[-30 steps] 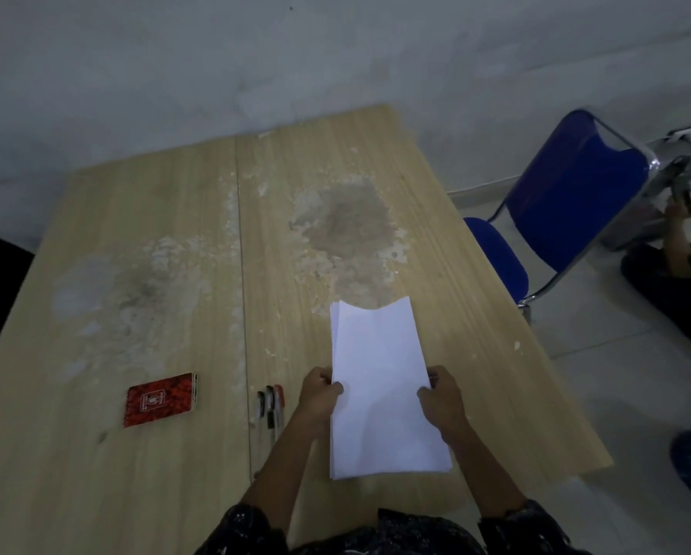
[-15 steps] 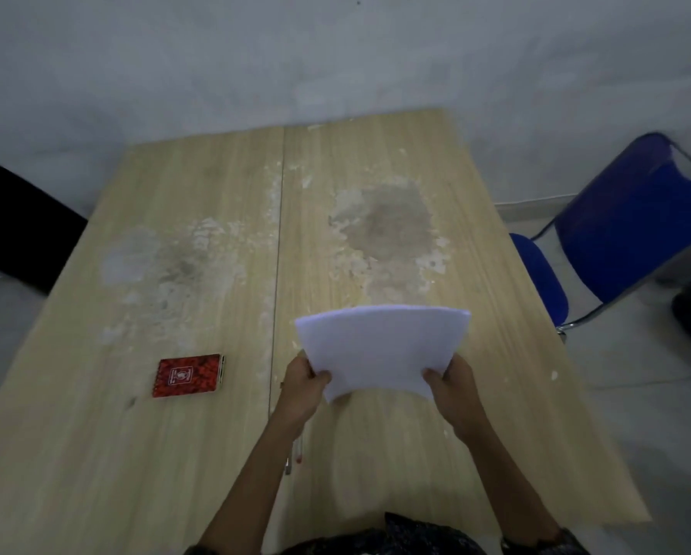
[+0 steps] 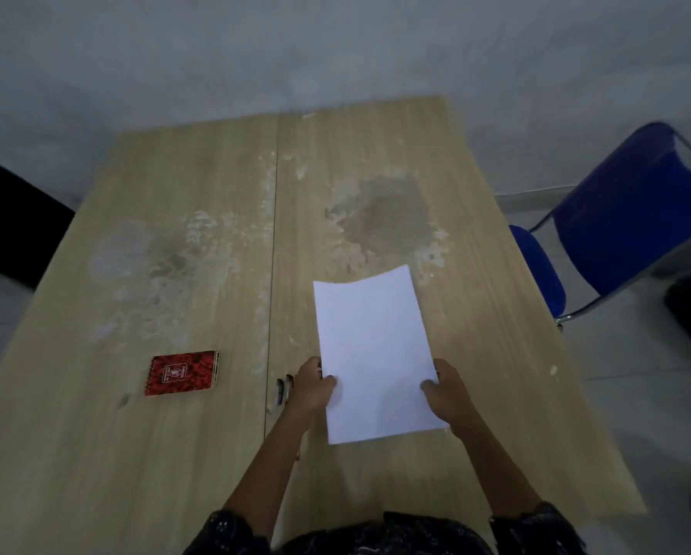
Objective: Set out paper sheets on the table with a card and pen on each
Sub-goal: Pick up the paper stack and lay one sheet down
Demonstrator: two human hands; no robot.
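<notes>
Holding the paper sheets (image 3: 372,354) above the table (image 3: 175,194), the left hand (image 3: 312,388) and right hand (image 3: 450,398) each pinch one long edge near the close end, thumbs on top. The sheets' long axis runs away from the person. The pens (image 3: 284,388) lie just left of the sheets, the red card pack (image 3: 183,373) further left. The left hand is nearer both, so it likely fetches them.

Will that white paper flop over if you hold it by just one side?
Probably, yes: the paper bows at its far edge even with the left hand and right hand both gripping its sides. It's likely light too, since a simple pinch on each side seems enough to carry it.
</notes>
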